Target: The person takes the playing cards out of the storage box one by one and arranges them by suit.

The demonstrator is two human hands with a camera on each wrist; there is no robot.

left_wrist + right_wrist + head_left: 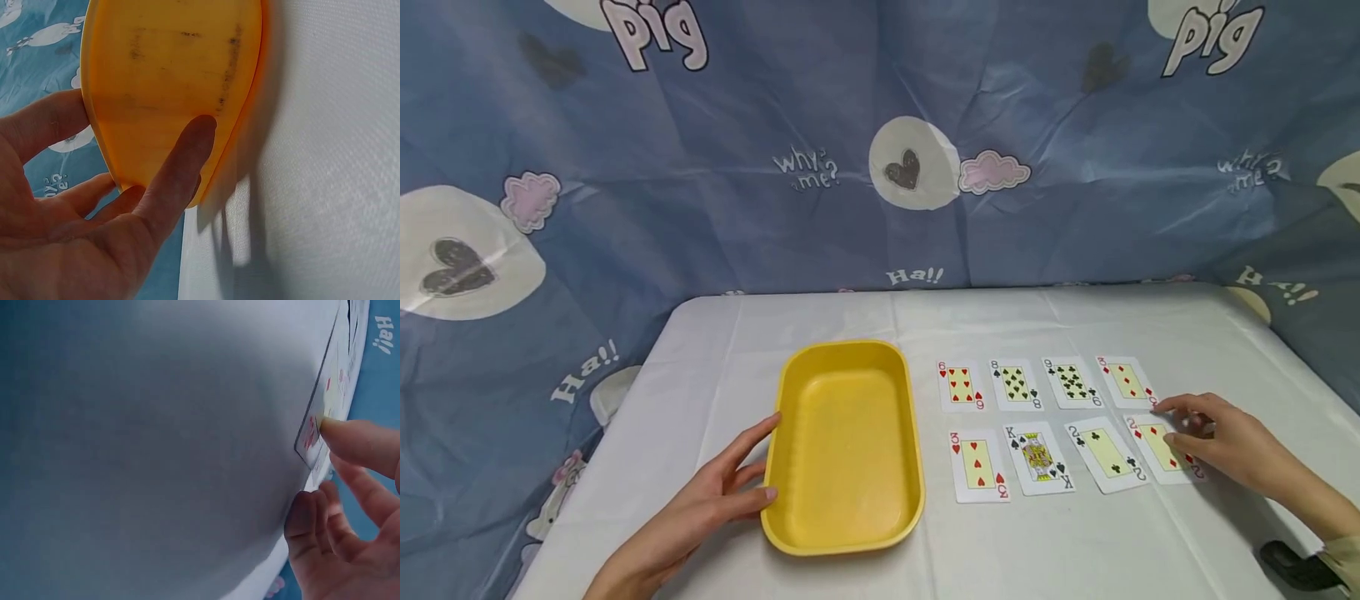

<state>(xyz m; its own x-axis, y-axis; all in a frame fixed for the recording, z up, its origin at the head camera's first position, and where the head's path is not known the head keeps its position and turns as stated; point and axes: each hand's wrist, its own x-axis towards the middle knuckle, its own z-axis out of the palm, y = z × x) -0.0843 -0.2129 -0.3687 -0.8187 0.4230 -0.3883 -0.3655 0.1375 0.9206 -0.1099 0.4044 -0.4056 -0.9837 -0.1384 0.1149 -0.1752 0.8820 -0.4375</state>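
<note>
A yellow plastic tray (844, 450) with a raised rim lies on the white-covered table in the head view. At its left side is my left hand (700, 508), fingers spread, fingertips right at the outer wall. The left wrist view shows those fingers (172, 172) along the scuffed outside of the tray (175, 75). My right hand (1240, 442) is over the right end of two rows of playing cards. Its thumb overlaps the two of diamonds (1156, 446), and its index fingertip is at the lower corner of the three of diamonds (1126, 380).
Left of the two of diamonds lie the two of clubs (1105, 454), the king of spades (1037, 457) and the three of hearts (979, 465). Several more face-up cards form the back row, among them the nine of clubs (1071, 382). A blue printed cloth (850, 233) hangs behind the table.
</note>
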